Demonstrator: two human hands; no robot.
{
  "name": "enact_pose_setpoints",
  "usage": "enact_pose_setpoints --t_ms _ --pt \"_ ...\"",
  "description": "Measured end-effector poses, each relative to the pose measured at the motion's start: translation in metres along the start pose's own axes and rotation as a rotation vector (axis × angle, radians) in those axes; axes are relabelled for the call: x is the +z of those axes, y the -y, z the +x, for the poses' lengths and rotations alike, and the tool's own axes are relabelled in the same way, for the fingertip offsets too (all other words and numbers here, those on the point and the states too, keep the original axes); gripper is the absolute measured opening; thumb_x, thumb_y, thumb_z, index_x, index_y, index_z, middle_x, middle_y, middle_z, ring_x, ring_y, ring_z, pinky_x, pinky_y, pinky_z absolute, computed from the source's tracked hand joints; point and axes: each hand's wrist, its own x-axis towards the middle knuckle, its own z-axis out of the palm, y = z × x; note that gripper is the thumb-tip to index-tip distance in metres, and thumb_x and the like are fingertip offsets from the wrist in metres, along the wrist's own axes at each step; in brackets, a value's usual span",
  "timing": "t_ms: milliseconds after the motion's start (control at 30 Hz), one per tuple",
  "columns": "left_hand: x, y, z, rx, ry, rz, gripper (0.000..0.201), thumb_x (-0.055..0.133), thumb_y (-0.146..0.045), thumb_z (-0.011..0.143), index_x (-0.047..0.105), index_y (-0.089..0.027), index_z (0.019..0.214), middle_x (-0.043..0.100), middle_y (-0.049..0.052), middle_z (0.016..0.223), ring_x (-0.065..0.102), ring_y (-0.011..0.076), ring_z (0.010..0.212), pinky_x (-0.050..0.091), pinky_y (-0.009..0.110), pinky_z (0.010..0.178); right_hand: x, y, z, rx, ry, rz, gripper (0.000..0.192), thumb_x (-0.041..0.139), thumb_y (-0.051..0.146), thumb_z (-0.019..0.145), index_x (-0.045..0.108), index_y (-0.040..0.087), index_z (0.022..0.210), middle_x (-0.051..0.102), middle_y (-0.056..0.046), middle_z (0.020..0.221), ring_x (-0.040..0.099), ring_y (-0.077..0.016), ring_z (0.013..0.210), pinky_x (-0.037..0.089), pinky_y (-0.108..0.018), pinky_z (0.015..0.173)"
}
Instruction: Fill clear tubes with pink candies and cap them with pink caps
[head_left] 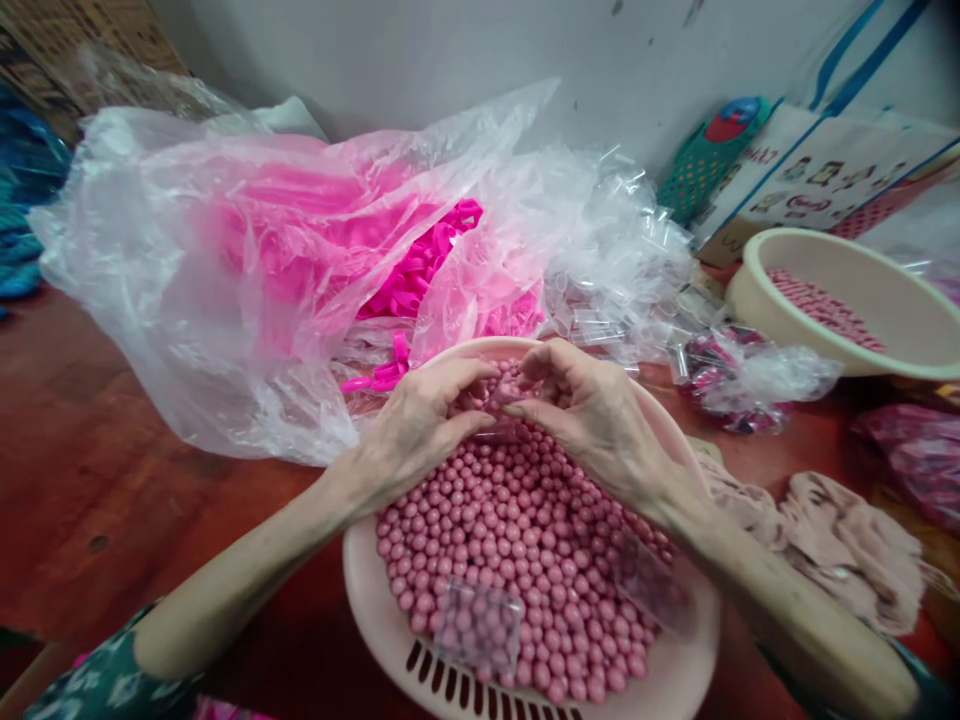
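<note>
From the head camera, my left hand (420, 425) and right hand (592, 415) meet fingertip to fingertip over the far edge of the pink basket (667, 680), both curled narrow around a few of the pink beads (525, 540); something small and clear seems to sit between the fingertips, but it is too hidden by the fingers for me to say what, or which hand has the firmer hold of it. The beads I am working from lie directly below and toward me from the pinch, so both hands are equally near the heap, the right one reaching a little further over it. The basket is slotted along its near wall and filled with beads almost to the rim. Two small clear plastic boxes lie on the heap: one clear box (478, 625) near the front with beads showing through it, another clear box (645, 585) to the right, by my right forearm. Beyond the basket, a large plastic bag (225, 280) lies slumped open, holding bright pink plastic parts (420, 270), some spilling toward the basket's far rim. To the right of that, a pile of empty clear boxes (615, 260). Far right, a cream bowl (885, 300) holds a shallow layer of pink pieces. A beige cloth (832, 540) lies crumpled on the red table (112, 450) beside my right arm.
</note>
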Motion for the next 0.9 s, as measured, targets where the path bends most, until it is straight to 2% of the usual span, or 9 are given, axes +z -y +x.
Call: enact_pose_setpoints --t_ms 100,200,333,433,500,600,800,900 --pt "0.001 0.0 0.004 -0.044 0.068 -0.087 0.014 0.053 -0.01 0.082 0.064 -0.016 0.089 0.064 0.004 0.105 0.057 0.0206 0.107 0.044 0.034 0.095 -0.001 0.003 -0.004 0.044 0.034 0.239 0.014 0.062 0.015 0.079 0.058 0.019 0.092 0.064 -0.001 0.086 0.06 -0.0152 0.077 0.049 -0.028 0.069" --pt "-0.001 0.001 0.005 -0.183 0.115 -0.264 0.008 0.057 -0.014 0.081 0.064 -0.013 0.085 0.065 0.002 0.089 0.061 0.0175 0.088 0.049 0.032 0.084 -0.004 0.009 -0.005 0.055 0.108 0.356 0.017 0.059 0.014 0.082 0.061 0.021 0.097 0.066 -0.002 0.096 0.062 -0.0162 0.087 0.051 -0.031 0.079" --pt "-0.005 0.002 0.006 -0.32 0.155 -0.529 0.006 0.063 -0.016 0.077 0.063 -0.012 0.082 0.065 0.001 0.082 0.062 0.0152 0.081 0.049 0.029 0.079 -0.01 0.016 -0.002 0.003 0.136 0.3 0.028 0.056 0.01 0.083 0.065 0.027 0.103 0.065 0.0 0.11 0.06 -0.0179 0.101 0.049 -0.034 0.091" --pt "-0.007 0.003 0.006 -0.373 0.187 -0.595 0.007 0.064 -0.015 0.076 0.063 -0.012 0.082 0.066 0.001 0.083 0.062 0.0142 0.08 0.049 0.028 0.078 -0.013 0.015 0.0 -0.07 0.157 0.218 0.025 0.059 0.009 0.081 0.067 0.025 0.098 0.067 0.0 0.104 0.062 -0.018 0.098 0.05 -0.033 0.088" --pt "-0.007 0.003 0.006 -0.372 0.207 -0.577 0.005 0.064 -0.014 0.076 0.063 -0.012 0.081 0.066 0.001 0.083 0.062 0.0146 0.083 0.048 0.028 0.08 -0.012 0.013 0.0 -0.096 0.19 0.182 0.02 0.059 0.011 0.082 0.068 0.023 0.096 0.068 -0.001 0.101 0.062 -0.0172 0.094 0.051 -0.031 0.084" --pt "-0.006 0.005 0.006 -0.338 0.208 -0.553 0.008 0.064 -0.014 0.077 0.064 -0.012 0.085 0.067 0.001 0.085 0.062 0.0149 0.084 0.047 0.028 0.08 -0.011 0.01 -0.002 -0.104 0.178 0.108 0.025 0.056 0.014 0.084 0.066 0.027 0.103 0.067 -0.001 0.106 0.061 -0.0188 0.097 0.05 -0.035 0.087" --pt "-0.004 0.005 0.005 -0.235 0.149 -0.434 0.008 0.064 -0.016 0.078 0.067 -0.013 0.085 0.066 0.001 0.085 0.061 0.0152 0.082 0.048 0.027 0.077 -0.012 0.011 -0.004 -0.128 0.168 -0.011 0.028 0.06 0.02 0.082 0.065 0.035 0.105 0.067 0.001 0.107 0.059 -0.0222 0.103 0.05 -0.036 0.089" --pt "-0.003 0.004 0.005 -0.225 0.109 -0.407 0.011 0.066 -0.017 0.077 0.068 -0.014 0.087 0.067 0.001 0.085 0.062 0.0164 0.086 0.048 0.028 0.081 -0.01 0.011 -0.006 -0.111 0.143 0.031 0.035 0.062 0.017 0.08 0.061 0.035 0.11 0.065 0.002 0.111 0.059 -0.0221 0.105 0.049 -0.036 0.09"
